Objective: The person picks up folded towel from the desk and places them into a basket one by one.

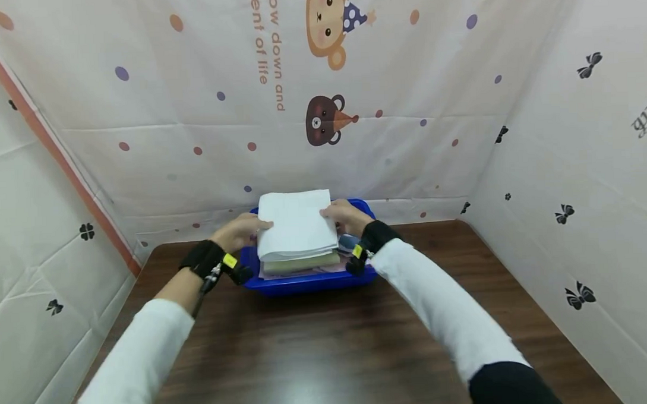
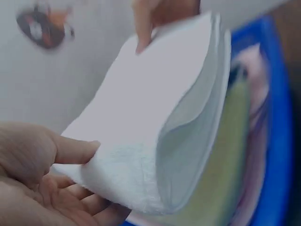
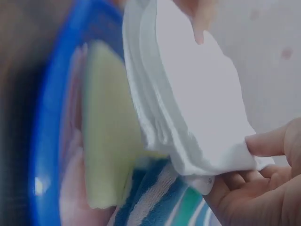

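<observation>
your head view is bright and evenly lit, with soft light that seems to come from above and in front. a pale sheen lies on the dark table (image 1: 329,368) near the bottom edge, and only faint shadows sit under the blue basin (image 1: 310,284). the walls bow outward toward the corners, a wide-lens stretch. your sleeves smear a little at the bottom edge. both wrist views are dimmer and greyish. in the left wrist view the white folded cloth (image 2: 155,141) is fairly sharp while the wall sticker behind is blurred. the right wrist view looks soft all over, perhaps from motion, and the basin rim (image 3: 42,155) melts into darkness at left.
</observation>
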The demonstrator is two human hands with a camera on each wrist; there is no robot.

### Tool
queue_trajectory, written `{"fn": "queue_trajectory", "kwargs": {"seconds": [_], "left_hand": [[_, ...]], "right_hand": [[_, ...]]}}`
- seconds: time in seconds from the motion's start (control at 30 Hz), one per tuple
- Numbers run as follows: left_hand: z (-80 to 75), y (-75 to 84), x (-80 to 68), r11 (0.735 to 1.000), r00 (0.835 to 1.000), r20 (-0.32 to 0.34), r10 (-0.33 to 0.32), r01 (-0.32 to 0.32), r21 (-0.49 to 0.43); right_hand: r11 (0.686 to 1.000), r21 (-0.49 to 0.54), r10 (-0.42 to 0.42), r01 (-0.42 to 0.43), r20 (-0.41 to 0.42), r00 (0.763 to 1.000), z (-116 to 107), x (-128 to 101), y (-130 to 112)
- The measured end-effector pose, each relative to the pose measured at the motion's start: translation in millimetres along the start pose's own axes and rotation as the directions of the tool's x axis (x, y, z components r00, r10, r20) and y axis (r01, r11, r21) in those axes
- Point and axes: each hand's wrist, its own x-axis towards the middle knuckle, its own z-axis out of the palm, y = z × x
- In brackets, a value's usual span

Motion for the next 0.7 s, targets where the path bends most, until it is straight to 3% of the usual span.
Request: {"fn": "queue_trajectory", "kwargs": {"seconds": [0.1,0.27,0.37,0.5,0.53,0.57,0.63,0.7], "left_hand": [[2.0,-6.5,25.8,0.996,0.995,-0.059,-0.08,0.083,0.04],[12.9,-16.2,50.2,0.958,0.979,-0.144,-0.141,0.172,0.229],[18.0,-16.0,60.6,0.886,0.97,-0.208,-0.127,0.205,0.416],[21.2,-11.1,68.9,0.73,0.964,-0.231,-0.133,0.253,0.635],[20.6,-10.6,71.6,0.705,0.966,-0.226,-0.129,0.249,0.664],[19.7,-9.2,74.0,0.678,0.966,-0.22,-0.137,0.254,0.69],[18.0,-5.3,72.8,0.639,0.971,-0.215,-0.107,0.232,0.733],[16.3,-1.8,69.6,0.637,0.973,-0.226,-0.047,0.203,0.744]], "right_hand": [[0.998,-0.041,0.051,-0.054,-0.072,0.996,8,24,5],[0.973,-0.196,0.091,-0.119,-0.146,0.985,17,54,26],[0.967,-0.231,0.089,-0.112,-0.108,0.99,11,106,61],[0.958,-0.262,0.102,-0.114,-0.06,0.993,2,193,110],[0.952,-0.282,0.106,-0.121,-0.071,0.992,3,201,111],[0.937,-0.327,0.099,-0.121,-0.083,0.992,3,204,109],[0.889,-0.453,0.018,-0.065,-0.107,0.994,7,178,86],[0.797,-0.604,-0.082,-0.02,-0.14,0.987,13,135,52]]}}
